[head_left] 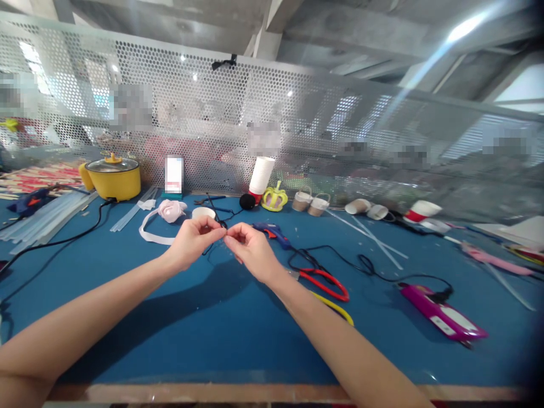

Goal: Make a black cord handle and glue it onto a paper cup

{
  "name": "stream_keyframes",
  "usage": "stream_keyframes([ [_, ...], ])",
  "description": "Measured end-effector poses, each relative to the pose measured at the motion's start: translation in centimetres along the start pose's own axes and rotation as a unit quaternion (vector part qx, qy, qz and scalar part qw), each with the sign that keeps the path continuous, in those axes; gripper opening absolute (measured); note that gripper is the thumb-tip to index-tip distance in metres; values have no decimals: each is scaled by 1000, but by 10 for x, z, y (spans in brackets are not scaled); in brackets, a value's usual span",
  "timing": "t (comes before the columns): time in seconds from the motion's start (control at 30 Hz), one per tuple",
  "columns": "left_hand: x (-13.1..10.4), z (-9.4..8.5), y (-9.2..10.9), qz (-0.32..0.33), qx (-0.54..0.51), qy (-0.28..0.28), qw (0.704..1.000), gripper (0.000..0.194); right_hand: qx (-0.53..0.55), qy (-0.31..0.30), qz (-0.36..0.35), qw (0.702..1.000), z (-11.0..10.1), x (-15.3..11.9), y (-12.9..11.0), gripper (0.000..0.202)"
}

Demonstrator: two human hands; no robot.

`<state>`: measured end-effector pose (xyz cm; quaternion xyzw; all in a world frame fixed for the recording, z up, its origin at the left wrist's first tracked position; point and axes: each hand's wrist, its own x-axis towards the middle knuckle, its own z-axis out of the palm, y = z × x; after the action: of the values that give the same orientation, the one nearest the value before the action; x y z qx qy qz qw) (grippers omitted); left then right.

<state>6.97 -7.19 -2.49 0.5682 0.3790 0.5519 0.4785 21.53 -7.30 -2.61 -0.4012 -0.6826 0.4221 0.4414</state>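
Running up to the meeting point of two pinches, a thin dark strand [223, 224] is held above the blue table [178, 323], toward the middle of the work area. It is gripped between thumb and forefinger by the left hand [191, 243] and by the right hand [253, 252], whose fingertips are brought together; what is enclosed between the pads is too small to be told. The strand can be judged very light and pliable, easily bent and unlikely to be broken, though it could be slipped from a loose pinch. It is best taken close to its end, with the fingertips only.

Just behind the hands, a white round piece [203, 213] and a black ball [247, 202] are seen, and to the left a pale fabric flower [172, 210] is set on the table with its ribbon [148, 233]. Beside the right hand, a blue glue gun [275, 234] is laid down, and a red handle [326, 283] and a yellow handle [335, 309] are partly hidden by the forearm. Farther out, a yellow pot [114, 181] is placed at the left and a purple power strip [442, 317] at the right, while the far side is bounded by a perforated screen [204, 124]
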Motion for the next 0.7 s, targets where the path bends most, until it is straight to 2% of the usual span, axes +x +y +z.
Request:
stream_keyframes([
  [0.1, 0, -2, 2, 4, -20, -19, 1000, 17, 74, -54, 31, 995, -3, 1, 0, 19],
  [0.17, -1, -3, 4, -1, -46, -44, 998, 18, 152, -115, 69, 979, -5, 2, -1, 21],
  [0.23, -1, -4, 6, -6, -67, -68, 995, 19, 209, -146, 96, 962, -7, 3, -2, 23],
  [0.3, -1, -5, 6, -8, -74, -76, 994, 19, 234, -139, 101, 957, -7, 3, -3, 23],
  [0.43, 0, -6, 3, -12, -68, -70, 995, 20, 226, -96, 88, 965, -4, 2, -1, 24],
  [0.7, 0, -5, 1, -14, -31, -53, 998, 20, 115, -52, 14, 992, -1, 2, 2, 20],
])
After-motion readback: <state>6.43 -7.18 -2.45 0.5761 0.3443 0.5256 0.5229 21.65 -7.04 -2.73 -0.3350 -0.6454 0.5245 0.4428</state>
